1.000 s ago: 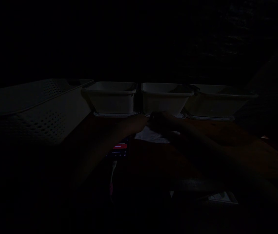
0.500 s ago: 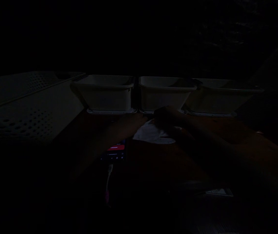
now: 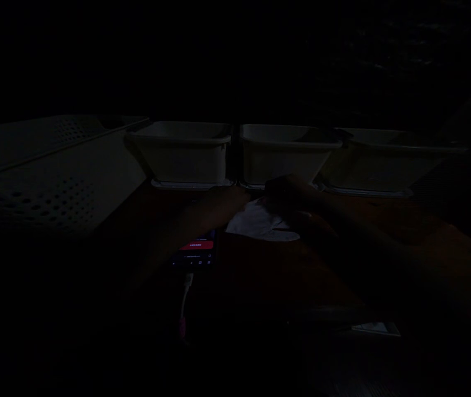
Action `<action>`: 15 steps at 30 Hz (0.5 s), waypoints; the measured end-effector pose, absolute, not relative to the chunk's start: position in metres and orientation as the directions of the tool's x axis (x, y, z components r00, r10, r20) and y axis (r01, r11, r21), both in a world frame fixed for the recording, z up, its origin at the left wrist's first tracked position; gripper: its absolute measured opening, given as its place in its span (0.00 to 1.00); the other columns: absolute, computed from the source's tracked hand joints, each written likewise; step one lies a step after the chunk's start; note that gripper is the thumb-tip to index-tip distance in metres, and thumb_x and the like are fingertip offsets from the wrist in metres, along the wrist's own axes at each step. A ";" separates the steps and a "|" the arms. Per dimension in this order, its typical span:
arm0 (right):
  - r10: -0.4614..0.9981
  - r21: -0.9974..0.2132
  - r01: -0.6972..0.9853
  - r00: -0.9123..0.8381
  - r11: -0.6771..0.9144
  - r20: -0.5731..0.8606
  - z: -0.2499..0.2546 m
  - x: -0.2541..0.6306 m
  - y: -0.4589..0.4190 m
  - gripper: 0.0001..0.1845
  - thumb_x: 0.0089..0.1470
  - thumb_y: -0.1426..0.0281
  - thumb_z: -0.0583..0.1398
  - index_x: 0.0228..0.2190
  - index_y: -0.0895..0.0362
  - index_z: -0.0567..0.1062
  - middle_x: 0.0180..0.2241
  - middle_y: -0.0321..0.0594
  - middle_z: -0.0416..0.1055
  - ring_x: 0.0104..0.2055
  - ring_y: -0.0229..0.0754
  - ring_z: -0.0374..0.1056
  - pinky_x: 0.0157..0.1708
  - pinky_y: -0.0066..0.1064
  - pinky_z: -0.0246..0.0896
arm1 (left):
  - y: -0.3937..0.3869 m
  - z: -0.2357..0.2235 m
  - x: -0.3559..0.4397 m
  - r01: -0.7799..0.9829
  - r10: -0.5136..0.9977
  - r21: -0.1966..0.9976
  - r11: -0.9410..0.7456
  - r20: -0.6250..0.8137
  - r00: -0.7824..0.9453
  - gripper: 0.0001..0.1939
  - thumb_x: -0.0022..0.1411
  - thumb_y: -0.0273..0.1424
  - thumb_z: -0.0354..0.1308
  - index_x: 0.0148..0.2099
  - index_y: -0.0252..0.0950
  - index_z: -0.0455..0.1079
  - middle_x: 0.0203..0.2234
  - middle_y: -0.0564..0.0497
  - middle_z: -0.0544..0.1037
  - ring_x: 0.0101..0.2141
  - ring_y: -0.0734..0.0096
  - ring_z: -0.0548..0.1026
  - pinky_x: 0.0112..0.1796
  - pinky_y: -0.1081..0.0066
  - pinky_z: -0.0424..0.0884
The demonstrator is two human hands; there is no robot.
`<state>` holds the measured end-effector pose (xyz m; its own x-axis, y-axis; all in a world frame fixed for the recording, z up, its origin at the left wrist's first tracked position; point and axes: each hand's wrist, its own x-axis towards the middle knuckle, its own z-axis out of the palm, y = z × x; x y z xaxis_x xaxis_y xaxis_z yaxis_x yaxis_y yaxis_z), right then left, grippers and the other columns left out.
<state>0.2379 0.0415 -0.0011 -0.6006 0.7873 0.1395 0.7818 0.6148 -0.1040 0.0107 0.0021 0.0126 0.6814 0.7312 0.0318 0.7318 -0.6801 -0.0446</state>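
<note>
The picture is very dark. A white piece of cloth (image 3: 258, 223) lies on the brown table between my two hands, its lower edge rounded and a slit or fold on its right side. My left hand (image 3: 233, 197) touches the cloth's upper left edge; its fingers are lost in shadow. Bent over the cloth's upper right part, my right hand (image 3: 287, 188) looks closed on it, with the fingertips hard to make out. Beneath my left forearm lies a phone (image 3: 196, 253) with a lit screen and a red bar, partly covered by the arm.
Three pale tubs (image 3: 189, 160) stand in a row behind my hands. A large pale basket with holes (image 3: 115, 165) is at the left. A white cable (image 3: 185, 298) runs from the phone towards me. Near the front right lies a small pale flat piece (image 3: 376, 328).
The view has shifted slightly, so the tubs sit a little higher and further right. Both hands stay at the white cloth, with only a slight shift.
</note>
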 end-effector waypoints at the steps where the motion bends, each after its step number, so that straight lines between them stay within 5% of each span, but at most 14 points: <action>1: 0.798 -0.100 0.793 -0.589 0.602 0.130 -0.001 0.239 0.043 0.13 0.59 0.66 0.59 0.35 0.61 0.79 0.34 0.47 0.78 0.32 0.40 0.72 0.29 0.26 0.54 | 0.005 0.011 0.010 0.749 0.749 -0.038 -0.661 0.029 0.662 0.14 0.68 0.29 0.51 0.53 0.35 0.71 0.44 0.43 0.78 0.40 0.65 0.77 0.38 0.71 0.68; 9: 0.816 -0.212 0.794 -0.578 0.570 0.029 0.007 0.266 0.054 0.13 0.51 0.80 0.57 0.35 0.61 0.81 0.33 0.41 0.80 0.31 0.36 0.73 0.31 0.23 0.61 | 0.004 0.010 0.007 0.743 0.746 0.064 -0.666 0.061 0.663 0.13 0.67 0.31 0.52 0.50 0.36 0.73 0.43 0.45 0.79 0.37 0.68 0.76 0.35 0.72 0.66; 15: 0.777 -0.211 0.755 -0.629 0.621 0.035 0.012 0.289 0.060 0.09 0.51 0.76 0.60 0.32 0.60 0.82 0.35 0.43 0.81 0.34 0.39 0.75 0.35 0.27 0.66 | 0.003 0.012 0.007 0.768 0.768 0.015 -0.640 0.020 0.640 0.13 0.68 0.30 0.50 0.48 0.35 0.73 0.40 0.46 0.79 0.34 0.70 0.76 0.33 0.73 0.65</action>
<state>0.2889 0.0597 0.0122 -0.6285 0.7770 0.0352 0.7553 0.6205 -0.2110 0.0069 0.0026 0.0119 0.6401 0.7680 0.0203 0.7679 -0.6404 0.0147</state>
